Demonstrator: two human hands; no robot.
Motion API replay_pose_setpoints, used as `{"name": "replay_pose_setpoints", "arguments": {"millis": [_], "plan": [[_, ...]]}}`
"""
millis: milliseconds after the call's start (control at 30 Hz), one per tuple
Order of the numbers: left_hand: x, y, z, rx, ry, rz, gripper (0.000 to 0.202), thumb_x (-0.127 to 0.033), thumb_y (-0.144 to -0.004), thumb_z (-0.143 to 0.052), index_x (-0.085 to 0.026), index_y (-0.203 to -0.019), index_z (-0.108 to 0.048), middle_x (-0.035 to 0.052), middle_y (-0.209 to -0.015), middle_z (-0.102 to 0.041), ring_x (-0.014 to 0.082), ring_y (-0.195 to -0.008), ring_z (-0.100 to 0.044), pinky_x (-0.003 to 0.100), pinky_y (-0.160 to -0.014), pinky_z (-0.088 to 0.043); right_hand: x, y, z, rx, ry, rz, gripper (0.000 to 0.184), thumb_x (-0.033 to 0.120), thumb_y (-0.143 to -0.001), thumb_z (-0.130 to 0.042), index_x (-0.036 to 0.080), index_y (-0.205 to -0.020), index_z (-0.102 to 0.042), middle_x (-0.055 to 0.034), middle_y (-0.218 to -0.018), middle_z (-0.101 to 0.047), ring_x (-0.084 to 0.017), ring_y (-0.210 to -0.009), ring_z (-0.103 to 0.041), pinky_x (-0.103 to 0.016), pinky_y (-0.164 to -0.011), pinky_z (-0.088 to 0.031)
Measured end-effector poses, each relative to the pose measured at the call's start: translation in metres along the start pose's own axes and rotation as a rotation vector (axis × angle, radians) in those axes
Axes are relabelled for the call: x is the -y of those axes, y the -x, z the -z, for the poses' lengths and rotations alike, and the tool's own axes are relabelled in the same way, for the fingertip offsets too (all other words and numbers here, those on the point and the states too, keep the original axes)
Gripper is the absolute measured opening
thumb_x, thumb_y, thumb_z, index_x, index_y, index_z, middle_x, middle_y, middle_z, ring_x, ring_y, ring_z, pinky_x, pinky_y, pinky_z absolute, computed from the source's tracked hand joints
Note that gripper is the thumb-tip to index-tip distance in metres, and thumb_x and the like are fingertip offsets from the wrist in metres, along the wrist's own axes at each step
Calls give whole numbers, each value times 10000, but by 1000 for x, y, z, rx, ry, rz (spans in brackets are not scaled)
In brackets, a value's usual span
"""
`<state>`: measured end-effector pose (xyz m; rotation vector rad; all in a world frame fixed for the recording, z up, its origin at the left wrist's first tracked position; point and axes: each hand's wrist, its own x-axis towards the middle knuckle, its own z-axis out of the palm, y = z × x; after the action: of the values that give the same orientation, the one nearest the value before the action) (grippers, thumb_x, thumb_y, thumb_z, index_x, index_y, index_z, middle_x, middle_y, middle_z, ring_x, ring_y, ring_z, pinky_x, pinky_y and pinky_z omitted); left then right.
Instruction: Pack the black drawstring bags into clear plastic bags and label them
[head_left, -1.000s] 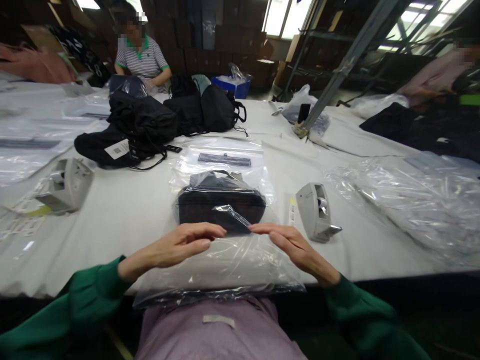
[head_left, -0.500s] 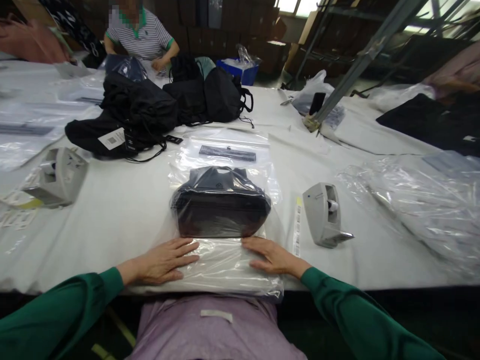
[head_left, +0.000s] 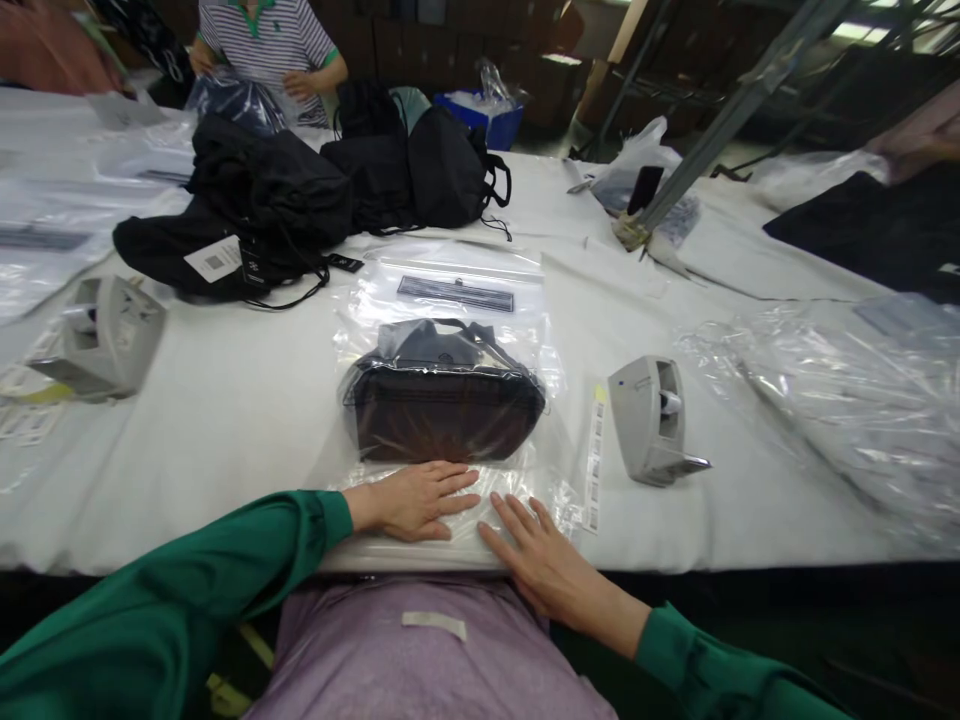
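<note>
A black bag (head_left: 448, 405) lies inside a clear plastic bag (head_left: 517, 290) on the white table in front of me. The plastic bag's printed end points away from me. My left hand (head_left: 421, 502) lies flat with fingers stretched on the plastic just below the black bag's near edge. Beside it, slightly nearer to me, my right hand (head_left: 536, 555) has its fingers spread, the tips on the plastic near the table's edge. Neither hand holds anything.
Grey tape dispensers stand to the right (head_left: 649, 420) and left (head_left: 109, 335). A barcode label strip (head_left: 595, 465) lies by the right one. Black drawstring bags (head_left: 262, 195) are piled behind, clear plastic bags (head_left: 832, 400) lie right. A person (head_left: 270, 55) works across the table.
My left hand has slid right across the plastic to the middle. My right hand has drawn slightly nearer to me. The plastic's near end no longer hangs visibly over the table edge.
</note>
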<state>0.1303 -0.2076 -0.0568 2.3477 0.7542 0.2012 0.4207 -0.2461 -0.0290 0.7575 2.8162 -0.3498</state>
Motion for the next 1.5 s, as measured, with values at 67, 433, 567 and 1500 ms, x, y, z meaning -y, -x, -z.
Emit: {"name": "replay_pose_setpoints", "arguments": {"millis": [67, 433, 567, 1500], "plan": [[2, -2, -9, 23, 21, -36, 606, -502, -930, -467, -261, -1475, -356, 62, -1569, -326, 243, -1434, -291, 379, -1144, -286, -1, 6, -2, 0, -29, 10, 617, 72, -769, -604, 97, -1373, -478, -282, -1509, -327, -433, -1376, -327, -631, -1082, -284], [-32, 45, 64, -12, 218, 208, 904, -521, -846, -612, -253, -1547, -108, 138, -1467, -468, 279, -1261, -532, 383, -1016, -446, -39, -14, 80, -381, -549, -233, 266, 307, -999, -348, 225, -910, -584, -37, -789, -672, -200, -703, -653, -309, -664, -503], [-47, 77, 51, -232, -311, 469, 879, -187, -770, -662, -251, -1529, -223, 146, -1224, -633, 334, -1078, -614, 490, -931, -471, -53, -24, 90, -425, -575, -264, 277, 344, -994, -358, 231, -910, -597, -8, -701, -644, -183, -628, -627, -292, -613, -472], [6, 68, 152, -545, -71, 336, 302, -379, -971, -418, -194, -839, -618, 113, -1318, -616, 232, -1156, -603, 352, -991, -474, -102, -45, 103, -930, -698, -317, 300, 454, -897, -604, 216, -756, -721, -97, -1059, -689, -250, -997, -637, -409, -917, -486]]}}
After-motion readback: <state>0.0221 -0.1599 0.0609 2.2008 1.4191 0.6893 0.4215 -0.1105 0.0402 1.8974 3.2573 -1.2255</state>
